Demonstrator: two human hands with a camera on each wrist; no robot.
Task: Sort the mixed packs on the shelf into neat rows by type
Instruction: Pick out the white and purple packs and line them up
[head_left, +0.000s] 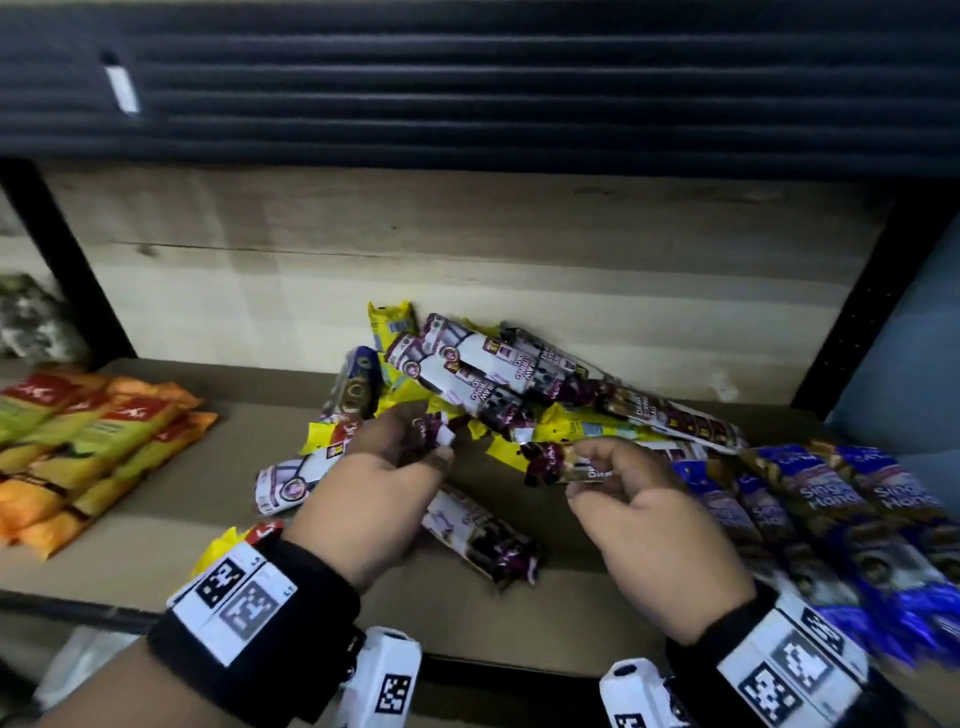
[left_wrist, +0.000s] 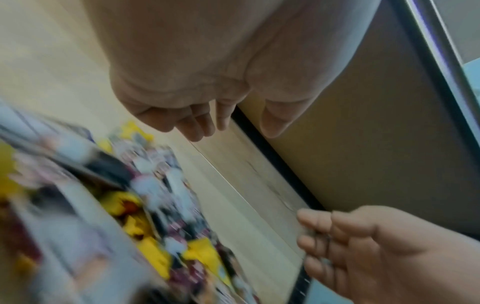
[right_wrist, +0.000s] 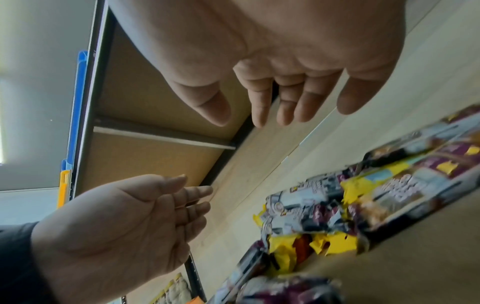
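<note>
**Picking maroon packs out of the heap**

My left hand (head_left: 382, 483) and right hand (head_left: 641, 512) hover over the mixed pile (head_left: 498, 384) mid-shelf; from the wrist views both show loose, spread fingers, nothing gripped. From above, the fingertips sit close to maroon pack ends, but contact is unclear. The orange packs (head_left: 88, 447) lie rowed at left, the blue packs (head_left: 841, 514) at right. I'd best take one maroon-and-white pack (head_left: 480, 543) at a time by its body, not its crimped end, and lift clear so the yellow wrappers (head_left: 519, 447) stay put.
</note>
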